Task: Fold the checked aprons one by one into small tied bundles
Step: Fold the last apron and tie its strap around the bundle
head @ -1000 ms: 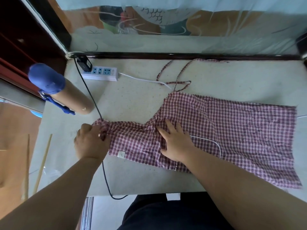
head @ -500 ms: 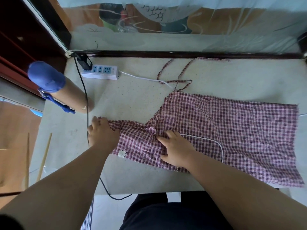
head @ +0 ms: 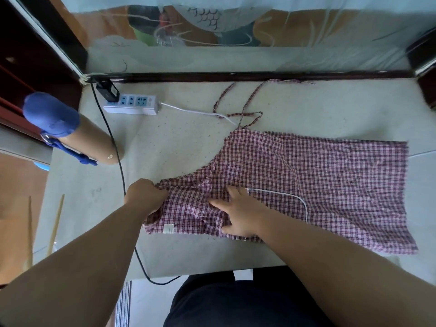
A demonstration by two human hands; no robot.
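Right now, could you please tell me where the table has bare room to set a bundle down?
Bare table lies behind the apron, right of its ties. Another patch sits between power strip, tube and apron. The near middle is crowded: left hand grips, right hand presses the apron.

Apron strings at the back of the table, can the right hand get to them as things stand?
Probably yes: the right hand presses flat on the apron, gripping nothing, and the strings lie uncovered beyond it.

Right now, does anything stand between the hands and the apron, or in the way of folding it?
Nothing: left hand grips the apron, right hand presses it. But a white cable lies across the apron.
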